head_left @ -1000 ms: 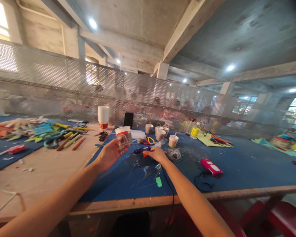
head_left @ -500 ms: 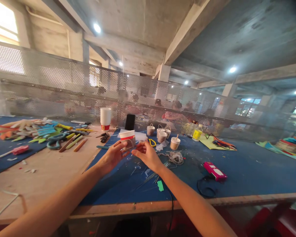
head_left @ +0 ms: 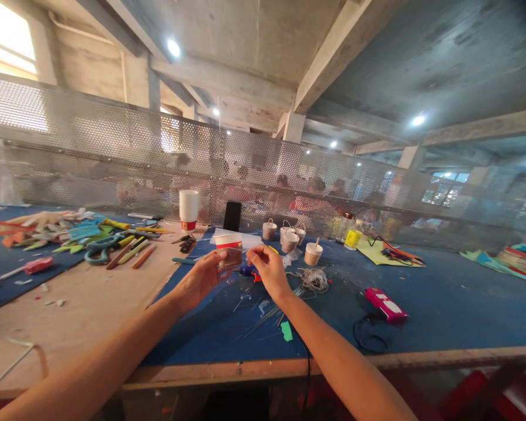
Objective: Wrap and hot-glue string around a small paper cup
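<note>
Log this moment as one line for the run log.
left hand: holds paper cup | right hand: fingertips at cup's side | glue gun: on blue mat

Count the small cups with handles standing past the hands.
4. One cup stands left, two huddle beside it, and a tan one with a stick stands nearer right. Others may be hidden behind the hands.

The cup (head_left: 229, 250) appeared to be paper, white with a red band, partly wrapped in rough brown twine-like material. The tabletop (head_left: 442, 304) was covered in matt blue felt-like cloth, edged with worn wood. The partition (head_left: 114, 152) was perforated metal, dull grey. The pink case (head_left: 386, 304) looked glossy plastic.
</note>
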The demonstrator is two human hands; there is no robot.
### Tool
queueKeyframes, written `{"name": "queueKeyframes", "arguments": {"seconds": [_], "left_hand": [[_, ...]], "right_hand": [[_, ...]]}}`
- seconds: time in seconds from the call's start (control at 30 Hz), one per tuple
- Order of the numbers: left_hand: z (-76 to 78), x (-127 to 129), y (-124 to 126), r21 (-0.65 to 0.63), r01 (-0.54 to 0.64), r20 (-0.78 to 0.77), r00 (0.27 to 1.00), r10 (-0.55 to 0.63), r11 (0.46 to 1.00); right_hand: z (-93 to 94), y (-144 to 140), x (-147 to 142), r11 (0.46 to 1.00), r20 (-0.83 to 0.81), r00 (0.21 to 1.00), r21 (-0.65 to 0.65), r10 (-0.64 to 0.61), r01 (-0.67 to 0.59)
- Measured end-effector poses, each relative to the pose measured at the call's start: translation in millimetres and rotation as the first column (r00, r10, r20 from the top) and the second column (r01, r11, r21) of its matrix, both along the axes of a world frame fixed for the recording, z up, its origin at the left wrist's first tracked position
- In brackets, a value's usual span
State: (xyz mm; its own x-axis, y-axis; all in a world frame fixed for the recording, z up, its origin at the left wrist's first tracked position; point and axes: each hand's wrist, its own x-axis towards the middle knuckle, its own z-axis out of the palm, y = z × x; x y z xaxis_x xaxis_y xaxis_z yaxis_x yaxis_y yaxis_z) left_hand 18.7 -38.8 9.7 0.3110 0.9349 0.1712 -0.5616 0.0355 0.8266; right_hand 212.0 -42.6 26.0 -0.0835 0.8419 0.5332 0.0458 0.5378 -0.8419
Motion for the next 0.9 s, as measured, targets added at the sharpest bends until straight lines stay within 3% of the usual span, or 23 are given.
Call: {"name": "queueKeyframes", "arguments": {"seconds": [0.5,0.9], "left_hand": [[0.0,3.1,-2.5,0.014,0.036,-0.061,0.998,-0.035,0.999],[0.5,3.3,-5.2,0.013,0.058,-0.052,0.997,-0.057,0.998]], "right_hand": [[-4.1,8.8,0.7,0.998,-0.192,0.981,-0.057,0.017,-0.029],[-5.1,10.5,1.4,0.996,-0.195,0.980,-0.076,0.033,-0.048]]}}
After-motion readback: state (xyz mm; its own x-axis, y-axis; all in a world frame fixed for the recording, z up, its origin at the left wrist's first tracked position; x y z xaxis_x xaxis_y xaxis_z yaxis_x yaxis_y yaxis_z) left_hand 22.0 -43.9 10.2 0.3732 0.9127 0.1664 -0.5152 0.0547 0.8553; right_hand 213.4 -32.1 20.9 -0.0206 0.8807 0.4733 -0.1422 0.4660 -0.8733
